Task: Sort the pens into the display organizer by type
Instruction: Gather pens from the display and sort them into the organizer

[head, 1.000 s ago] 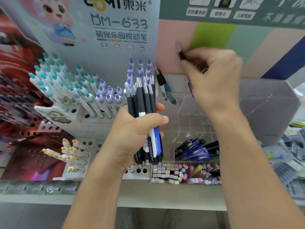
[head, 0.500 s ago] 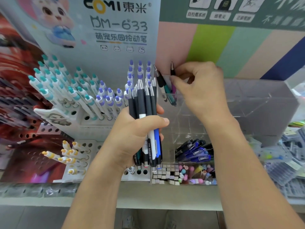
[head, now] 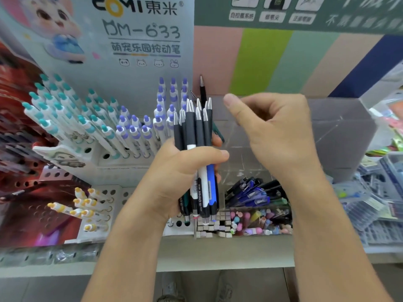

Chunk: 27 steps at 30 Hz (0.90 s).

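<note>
My left hand (head: 174, 177) grips a bundle of pens (head: 197, 149) upright, with black rubber grips and silver tips pointing up; their barrels are black, white and blue. My right hand (head: 274, 136) hovers just right of the bundle, fingers loosely curled and thumb stretched toward the tips, holding nothing. Behind the bundle, a black pen (head: 202, 90) stands upright at the left back corner of the clear acrylic organizer (head: 340, 136). A lower compartment holds several blue and black pens (head: 255, 192).
A white perforated stand (head: 104, 155) on the left carries teal-capped pens (head: 65, 110), purple-capped pens (head: 152, 118) and yellow-capped pens (head: 82, 205). Small erasers and pastel caps (head: 250, 221) fill the front tray. Packaged goods (head: 375, 199) lie at the right. The shelf edge (head: 196, 253) runs below.
My right hand let go of the dark pen it held, leaving it standing in the organizer's back corner, then drew back toward the bundle empty. My left hand kept its grip.
</note>
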{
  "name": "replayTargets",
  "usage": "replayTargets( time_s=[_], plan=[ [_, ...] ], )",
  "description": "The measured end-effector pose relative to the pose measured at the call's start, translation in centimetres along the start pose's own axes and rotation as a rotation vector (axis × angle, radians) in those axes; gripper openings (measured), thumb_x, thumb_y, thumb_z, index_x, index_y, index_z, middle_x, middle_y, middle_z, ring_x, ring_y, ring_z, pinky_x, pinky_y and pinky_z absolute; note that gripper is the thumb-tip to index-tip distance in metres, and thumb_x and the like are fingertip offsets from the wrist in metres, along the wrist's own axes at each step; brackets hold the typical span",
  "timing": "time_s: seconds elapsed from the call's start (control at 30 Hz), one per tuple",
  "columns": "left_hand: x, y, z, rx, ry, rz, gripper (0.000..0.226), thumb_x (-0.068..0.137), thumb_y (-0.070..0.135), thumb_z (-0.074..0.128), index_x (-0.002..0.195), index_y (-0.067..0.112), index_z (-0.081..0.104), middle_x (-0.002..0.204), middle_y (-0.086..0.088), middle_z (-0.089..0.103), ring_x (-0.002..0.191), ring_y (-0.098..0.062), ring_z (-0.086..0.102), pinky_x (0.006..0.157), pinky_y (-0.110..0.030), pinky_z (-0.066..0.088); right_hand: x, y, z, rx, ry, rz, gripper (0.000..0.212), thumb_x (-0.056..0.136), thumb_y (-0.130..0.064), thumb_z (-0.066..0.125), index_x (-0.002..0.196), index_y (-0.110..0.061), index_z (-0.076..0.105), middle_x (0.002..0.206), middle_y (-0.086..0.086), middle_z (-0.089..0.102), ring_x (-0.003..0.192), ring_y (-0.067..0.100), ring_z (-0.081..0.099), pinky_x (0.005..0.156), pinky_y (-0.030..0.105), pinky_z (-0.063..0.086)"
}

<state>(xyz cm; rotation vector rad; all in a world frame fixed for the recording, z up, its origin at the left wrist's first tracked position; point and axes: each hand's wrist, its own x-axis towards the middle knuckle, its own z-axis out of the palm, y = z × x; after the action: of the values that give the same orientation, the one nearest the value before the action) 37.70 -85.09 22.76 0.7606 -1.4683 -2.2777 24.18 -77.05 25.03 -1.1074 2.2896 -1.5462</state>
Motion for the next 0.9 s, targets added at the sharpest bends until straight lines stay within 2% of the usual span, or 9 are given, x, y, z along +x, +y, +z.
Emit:
replayTargets(
  time_s=[0.1,0.23,0.33,0.4,0.5,0.57,0.67,0.8,0.9],
  plan=[
    [0.5,0.2,0.9,0.074,-0.041,0.033,0.014,0.072,0.003,0.076,0.073,0.013,0.066,0.057,0.001,0.058,0.049,-0.015,0.057,0.049,-0.026,0.048,-1.7,-0.5,-0.6,0.217,-0.227,0.153,0.021,0.088,-0.031,0.075,0.073,-0.016,0.079,0.057,-0.005,0.067,0.051,0.001,0.054,0.054,0.013,0.043],
    [1.0,0.0,1.1,0.101,-0.028,0.027,0.012,0.070,0.010,0.077,0.066,0.021,0.071,0.057,0.002,0.059,0.048,-0.013,0.057,0.050,-0.026,0.048,-1.5,0.1,-0.4,0.409,-0.229,0.321,0.014,0.089,-0.018,0.074,0.081,-0.006,0.077,0.059,-0.007,0.065,0.052,0.000,0.054,0.051,0.010,0.040],
    [0.9,-0.5,1.0,0.083,-0.022,0.040,0.014,0.070,0.012,0.078,0.063,0.022,0.071,0.054,-0.001,0.057,0.047,-0.015,0.056,0.047,-0.026,0.048,-1.5,0.4,0.1,0.409,-0.249,0.383,0.018,0.091,-0.017,0.072,0.075,-0.008,0.073,0.055,-0.005,0.058,0.051,0.006,0.046,0.049,0.019,0.038],
    [0.7,-1.0,1.1,0.053,0.005,0.064,0.009,0.072,0.016,0.079,0.067,0.021,0.074,0.060,-0.002,0.064,0.053,-0.017,0.062,0.052,-0.029,0.052,-1.6,0.3,0.6,0.312,-0.215,0.372,0.024,0.091,-0.018,0.071,0.067,-0.013,0.070,0.052,-0.006,0.056,0.048,0.008,0.047,0.050,0.026,0.041],
    [0.7,-1.6,1.7,-0.028,0.097,0.100,0.007,0.072,0.020,0.077,0.078,0.017,0.078,0.077,-0.013,0.072,0.072,-0.029,0.071,0.069,-0.045,0.061,-1.9,-0.1,0.6,0.187,-0.109,0.271,0.022,0.085,-0.009,0.068,0.064,-0.015,0.073,0.051,-0.004,0.064,0.046,0.013,0.061,0.048,0.032,0.052],
    [0.6,-1.7,2.1,-0.045,0.181,0.105,0.005,0.070,0.019,0.077,0.071,0.015,0.075,0.069,-0.017,0.068,0.062,-0.029,0.067,0.059,-0.040,0.058,-2.0,-0.4,0.6,0.148,-0.079,0.209,0.024,0.082,-0.002,0.065,0.062,-0.013,0.073,0.051,0.001,0.066,0.045,0.018,0.066,0.045,0.033,0.055],
    [0.6,-1.5,2.4,-0.051,0.240,0.119,0.005,0.067,0.016,0.076,0.065,0.013,0.071,0.061,-0.017,0.063,0.053,-0.026,0.061,0.048,-0.029,0.050,-2.0,-0.5,0.9,0.222,-0.115,0.238,0.025,0.089,-0.003,0.066,0.067,-0.012,0.073,0.053,0.000,0.065,0.043,0.015,0.060,0.043,0.029,0.050],
    [0.9,-0.9,2.2,-0.011,0.254,0.155,0.009,0.074,0.008,0.076,0.066,0.013,0.074,0.064,-0.016,0.065,0.060,-0.029,0.066,0.058,-0.036,0.055,-2.0,-0.7,0.8,0.411,-0.222,0.303,0.012,0.091,-0.011,0.072,0.082,-0.005,0.076,0.068,0.018,0.069,0.055,0.021,0.062,0.051,0.031,0.056],
    [0.5,-0.5,2.0,-0.004,0.219,0.148,0.011,0.074,0.010,0.080,0.079,0.005,0.072,0.068,-0.020,0.064,0.061,-0.031,0.065,0.057,-0.041,0.058,-1.5,-0.6,0.1,0.558,-0.138,0.328,0.003,0.089,-0.007,0.073,0.086,-0.006,0.074,0.069,0.007,0.069,0.061,0.013,0.063,0.054,0.022,0.052]
  ],
)
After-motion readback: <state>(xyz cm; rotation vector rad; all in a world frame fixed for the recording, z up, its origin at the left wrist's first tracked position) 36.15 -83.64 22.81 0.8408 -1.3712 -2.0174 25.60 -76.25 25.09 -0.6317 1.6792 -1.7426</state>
